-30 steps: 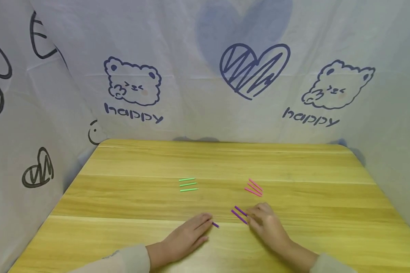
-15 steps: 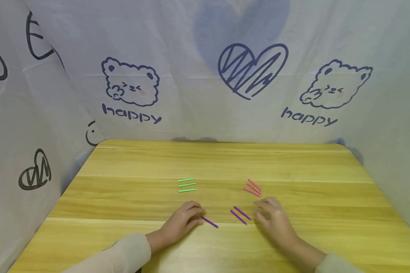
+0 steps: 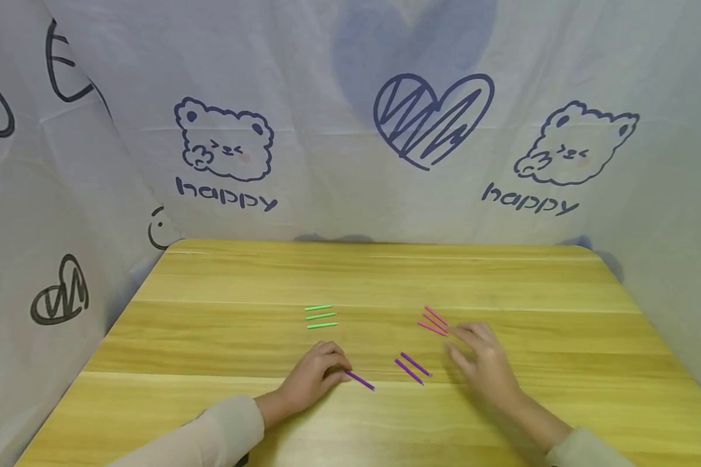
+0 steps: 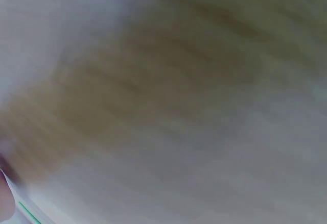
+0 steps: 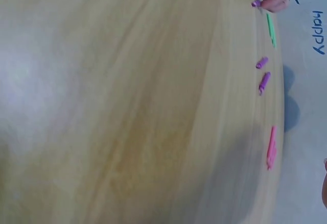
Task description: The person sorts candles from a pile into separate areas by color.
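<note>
My left hand (image 3: 314,377) pinches the far end of a thin purple stick (image 3: 361,381), which slants over the table; the right wrist view also shows this stick (image 5: 256,2) between thumb and fingers. Two more purple sticks (image 3: 409,371) lie side by side, right of it. My right hand (image 3: 486,364) is at the right, its fingers loosely bent and holding nothing that I can see. Its fingertips are close to three pink sticks (image 3: 433,329); whether they touch is unclear. The left wrist view is mostly blurred, with a bit of finger (image 4: 6,198) at its edge.
Three green sticks (image 3: 322,316) lie in a row beyond my left hand. The wooden table (image 3: 210,279) reaches back to a white cloth (image 3: 321,155) printed with hearts and bears. More cloth (image 3: 111,214) hangs along the left side.
My right hand has left the two purple sticks and moved right and farther out, beside the pink ones. The left hand has shifted back along its purple stick, so more of it shows.
</note>
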A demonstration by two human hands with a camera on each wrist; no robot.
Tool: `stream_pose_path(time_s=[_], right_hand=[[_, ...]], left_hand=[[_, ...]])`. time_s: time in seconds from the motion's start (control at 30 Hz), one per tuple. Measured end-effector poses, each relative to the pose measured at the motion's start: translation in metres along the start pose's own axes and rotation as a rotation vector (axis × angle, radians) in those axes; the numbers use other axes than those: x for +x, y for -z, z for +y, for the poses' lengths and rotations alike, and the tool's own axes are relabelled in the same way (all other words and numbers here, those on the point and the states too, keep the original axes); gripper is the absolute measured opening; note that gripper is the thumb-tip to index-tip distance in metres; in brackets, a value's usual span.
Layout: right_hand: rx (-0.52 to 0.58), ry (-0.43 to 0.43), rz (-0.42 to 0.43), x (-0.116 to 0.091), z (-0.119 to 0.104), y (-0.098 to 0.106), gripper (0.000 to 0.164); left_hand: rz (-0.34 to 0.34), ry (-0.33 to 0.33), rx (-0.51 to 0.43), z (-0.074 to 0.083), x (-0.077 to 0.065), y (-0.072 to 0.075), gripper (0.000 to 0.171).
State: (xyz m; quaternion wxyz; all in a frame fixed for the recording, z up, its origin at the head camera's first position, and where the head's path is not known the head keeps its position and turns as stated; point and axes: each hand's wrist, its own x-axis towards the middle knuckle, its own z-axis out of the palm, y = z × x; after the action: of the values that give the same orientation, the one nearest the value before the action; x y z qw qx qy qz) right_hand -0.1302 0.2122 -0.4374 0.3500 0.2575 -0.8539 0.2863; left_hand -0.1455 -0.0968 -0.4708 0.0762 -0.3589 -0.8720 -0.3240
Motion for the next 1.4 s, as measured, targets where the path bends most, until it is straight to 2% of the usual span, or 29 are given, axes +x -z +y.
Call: stream_pose_path(time_s=[0.2,0.33,0.53,0.73,1.07,1.4], right_hand=[[-0.013,0.075,0.012,0.004,0.006,0.004,0.034],[-0.022,0.118,0.020,0.005,0.010,0.005,0.030],[-0.041,0.131,0.025,0.004,0.014,0.003,0.023],[-0.096,0.161,0.083,0.005,0.017,-0.002,0.050],[-0.120,0.104,0.071,0.005,0.023,0.000,0.050],[-0.127,0.057,0.066,0.005,0.030,0.002,0.055]], left_hand=[[-0.017,0.025,-0.023,0.000,0.003,0.000,0.008],[-0.024,0.023,-0.023,0.000,0.004,-0.001,0.009],[-0.037,0.031,-0.020,0.000,0.006,-0.001,0.006],[-0.040,0.022,-0.020,0.003,0.009,-0.003,0.007],[-0.038,-0.012,-0.008,0.006,0.017,-0.012,0.007],[-0.068,-0.002,-0.042,0.015,0.025,-0.013,0.008]])
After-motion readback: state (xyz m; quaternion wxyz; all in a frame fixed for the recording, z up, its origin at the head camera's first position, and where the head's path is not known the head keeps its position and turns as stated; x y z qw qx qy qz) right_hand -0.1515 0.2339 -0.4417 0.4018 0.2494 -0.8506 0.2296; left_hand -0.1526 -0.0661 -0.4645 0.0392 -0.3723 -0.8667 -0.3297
